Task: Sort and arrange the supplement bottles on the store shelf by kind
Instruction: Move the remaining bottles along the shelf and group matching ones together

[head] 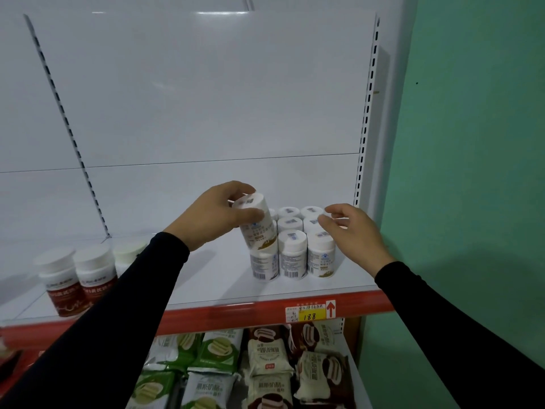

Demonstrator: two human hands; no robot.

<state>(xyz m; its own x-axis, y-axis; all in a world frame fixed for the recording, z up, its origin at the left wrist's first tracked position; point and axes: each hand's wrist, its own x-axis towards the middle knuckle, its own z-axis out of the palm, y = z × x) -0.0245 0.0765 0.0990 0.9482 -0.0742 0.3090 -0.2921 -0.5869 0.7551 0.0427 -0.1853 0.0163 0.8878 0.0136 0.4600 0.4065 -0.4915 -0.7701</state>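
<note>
My left hand [216, 215] grips a white supplement bottle [256, 221] by its cap end, tilted, just above the front-left bottle [264, 265] of a white-bottle group. That group [298, 240] stands in rows at the right end of the white shelf [206, 278]. My right hand [352, 234] hovers with relaxed fingers over the group's right side, near the back bottles, holding nothing. At the shelf's left end stand two red-labelled bottles [79, 280] with white caps, plus a third bottle [126, 256] partly hidden behind my left sleeve.
A red shelf edge strip [224, 315] carries a yellow price tag [309, 312] reading 188. Below lie green and brown snack packets [265, 364]. A slotted upright [367, 113] and green wall [472, 172] bound the right side; the shelf back panel is white.
</note>
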